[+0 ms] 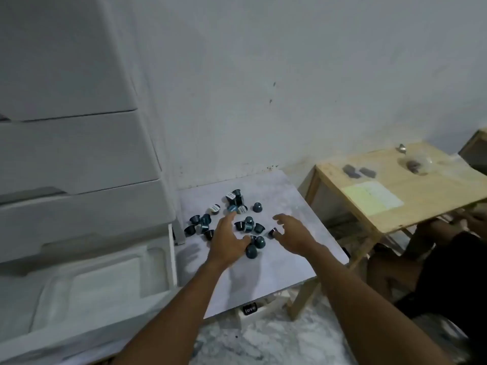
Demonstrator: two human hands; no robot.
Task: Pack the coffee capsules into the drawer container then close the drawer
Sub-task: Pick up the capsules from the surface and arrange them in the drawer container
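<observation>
We see the coffee capsules (pixel 232 222) scattered in a loose cluster on the small grey table (pixel 284 270), dark teal cups lying on their sides, upside down, or foil-up. Our left hand (pixel 228 243) reaches into the middle of the cluster with fingers spread apart; the fingertips (pixel 231 216) lie over capsules at the far side and the thumb sits just beside a capsule near the front, though we cannot tell whether any is actually gripped. Our right hand (pixel 292 234) hovers at the cluster's right edge, fingers curled but apart, one dark capsule (pixel 273 232) just beside its thumb, touching or nearly so; blur hides which. A lone capsule (pixel 257 207) sits apart toward the back. To the left stands the white drawer container (pixel 79 159), its upper drawers shut and its lowest drawer (pixel 87 291) pulled out; the part of its inside we see holds no capsules. A wooden table (pixel 390 196) stands to the right
</observation>
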